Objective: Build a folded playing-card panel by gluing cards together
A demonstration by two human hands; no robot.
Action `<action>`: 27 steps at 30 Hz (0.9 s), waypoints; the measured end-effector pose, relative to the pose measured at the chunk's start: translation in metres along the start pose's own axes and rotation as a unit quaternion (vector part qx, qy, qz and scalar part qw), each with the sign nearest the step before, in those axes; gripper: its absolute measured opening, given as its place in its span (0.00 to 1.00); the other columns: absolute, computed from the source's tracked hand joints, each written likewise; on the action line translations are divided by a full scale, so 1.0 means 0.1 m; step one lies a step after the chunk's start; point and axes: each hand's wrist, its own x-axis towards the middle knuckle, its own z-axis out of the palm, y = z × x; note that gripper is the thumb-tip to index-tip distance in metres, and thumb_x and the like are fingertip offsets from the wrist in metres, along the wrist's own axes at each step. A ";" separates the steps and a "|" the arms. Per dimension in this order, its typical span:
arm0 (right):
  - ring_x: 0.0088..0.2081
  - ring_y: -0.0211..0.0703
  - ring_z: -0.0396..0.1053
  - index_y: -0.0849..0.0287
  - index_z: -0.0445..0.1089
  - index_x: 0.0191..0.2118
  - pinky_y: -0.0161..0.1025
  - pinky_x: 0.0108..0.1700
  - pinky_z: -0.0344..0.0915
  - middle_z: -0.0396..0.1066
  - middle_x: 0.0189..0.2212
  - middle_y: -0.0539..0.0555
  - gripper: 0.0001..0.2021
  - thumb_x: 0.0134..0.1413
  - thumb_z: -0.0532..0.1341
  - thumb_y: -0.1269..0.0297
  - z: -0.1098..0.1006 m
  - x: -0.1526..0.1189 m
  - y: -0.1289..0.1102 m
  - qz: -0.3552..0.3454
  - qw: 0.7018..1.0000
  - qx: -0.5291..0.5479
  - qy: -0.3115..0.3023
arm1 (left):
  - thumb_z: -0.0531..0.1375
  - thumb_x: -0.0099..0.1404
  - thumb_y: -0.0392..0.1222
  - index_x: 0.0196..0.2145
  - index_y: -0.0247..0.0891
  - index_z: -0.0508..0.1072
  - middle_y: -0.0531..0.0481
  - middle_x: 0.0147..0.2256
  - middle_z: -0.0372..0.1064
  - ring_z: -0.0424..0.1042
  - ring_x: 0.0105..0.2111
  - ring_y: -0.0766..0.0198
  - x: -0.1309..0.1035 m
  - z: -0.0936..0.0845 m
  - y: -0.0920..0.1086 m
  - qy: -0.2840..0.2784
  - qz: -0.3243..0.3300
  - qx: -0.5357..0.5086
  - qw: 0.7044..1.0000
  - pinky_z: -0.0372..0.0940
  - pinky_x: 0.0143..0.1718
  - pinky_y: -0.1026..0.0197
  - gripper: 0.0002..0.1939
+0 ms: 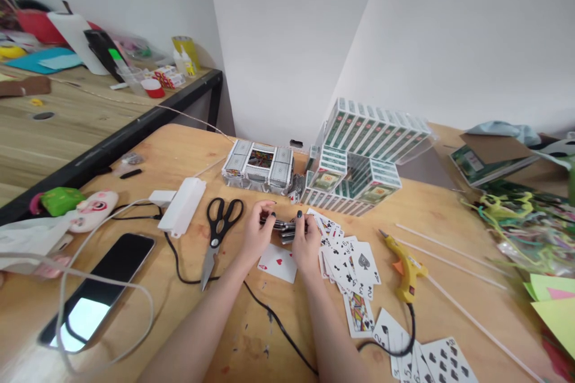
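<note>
In the head view, my left hand (258,227) is closed, its thumb and fingers pinching thin grey-and-black folded pieces (283,226) that look like folded cards. My right hand (306,243) grips the other side of these pieces. Just below them an ace-side card with red hearts (279,263) lies flat on the table. Loose playing cards (348,263) fan out to the right of my right hand. Behind both hands sits a small chest-like box built of cards (257,167). More small folded pieces (296,187) rest at its right end.
Black-handled scissors (218,233) and a phone (101,287) lie left. Stacked green-and-white card boxes (354,155) stand behind right. A yellow glue gun (406,269) lies right, near white sticks (453,260). A black cable (281,326) crosses under my forearms. A white power strip (182,206) is left.
</note>
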 end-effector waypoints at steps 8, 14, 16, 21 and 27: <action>0.28 0.42 0.63 0.58 0.63 0.27 0.38 0.33 0.58 0.67 0.23 0.52 0.19 0.57 0.49 0.48 -0.02 0.06 0.02 0.036 0.996 -0.039 0.073 | 0.50 0.61 0.34 0.42 0.39 0.65 0.50 0.33 0.66 0.67 0.34 0.64 -0.03 0.07 -0.03 0.007 0.004 -0.010 1.000 0.65 0.39 0.60 0.12; 0.26 0.40 0.61 0.58 0.62 0.25 0.36 0.32 0.59 0.64 0.22 0.50 0.18 0.56 0.51 0.49 0.03 -0.01 0.00 0.029 0.998 0.014 0.047 | 0.52 0.62 0.36 0.42 0.38 0.65 0.48 0.36 0.67 0.68 0.37 0.63 -0.05 0.12 0.01 0.054 -0.016 0.019 0.998 0.64 0.40 0.60 0.10; 0.26 0.39 0.61 0.58 0.61 0.26 0.35 0.30 0.59 0.63 0.22 0.48 0.17 0.56 0.52 0.49 0.06 -0.04 -0.02 0.028 0.998 0.061 0.011 | 0.52 0.63 0.38 0.43 0.38 0.64 0.51 0.30 0.65 0.68 0.30 0.65 -0.06 0.13 0.02 0.058 -0.029 0.011 0.998 0.64 0.34 0.62 0.10; 0.26 0.38 0.60 0.57 0.60 0.26 0.35 0.30 0.57 0.62 0.23 0.48 0.17 0.57 0.51 0.50 0.13 -0.11 -0.07 -0.017 0.999 0.041 -0.014 | 0.52 0.64 0.42 0.41 0.38 0.65 0.49 0.32 0.67 0.68 0.31 0.65 -0.08 0.16 -0.01 0.088 -0.029 0.013 0.996 0.63 0.34 0.63 0.09; 0.21 0.36 0.49 0.54 0.49 0.20 0.36 0.26 0.49 0.51 0.17 0.44 0.21 0.60 0.45 0.48 0.06 -0.07 -0.04 0.005 0.993 -0.034 0.117 | 0.48 0.67 0.48 0.36 0.39 0.64 0.53 0.25 0.64 0.65 0.24 0.66 -0.10 0.14 0.00 0.120 -0.034 -0.006 0.992 0.62 0.28 0.64 0.12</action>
